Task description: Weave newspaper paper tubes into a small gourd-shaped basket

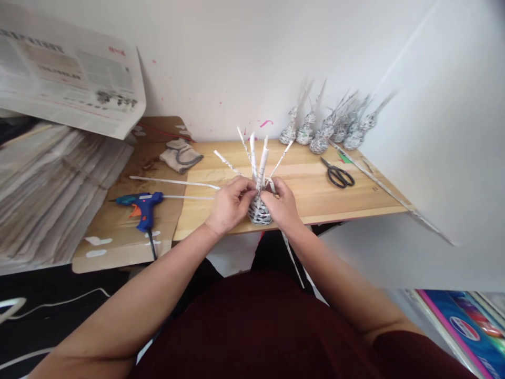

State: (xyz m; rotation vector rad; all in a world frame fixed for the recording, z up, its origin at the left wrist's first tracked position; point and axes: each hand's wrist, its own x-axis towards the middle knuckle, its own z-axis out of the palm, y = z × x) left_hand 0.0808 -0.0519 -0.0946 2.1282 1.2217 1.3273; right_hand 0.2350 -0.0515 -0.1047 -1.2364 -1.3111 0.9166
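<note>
A small woven newspaper basket [260,211] stands at the front edge of the wooden table [221,158]. Several rolled paper tubes [262,167] stick up and outward from its top. My left hand [233,202] grips the basket's upper left side, thumb and fingers pinched together at the weave. On the right side my right hand [282,202] is closed around the weave and a paper strip; its thumb meets the left thumb at the front. A long paper strip [292,258] hangs down below my right hand. The fingertips behind the basket are hidden.
A blue glue gun [144,205] lies on cardboard [168,221] at the left, near a glove-like cloth [181,155]. Stacked newspapers [59,195] rise at far left. Black scissors [338,175], a long paper tube [394,197] and several woven gourd-shaped pieces [323,134] are to the right.
</note>
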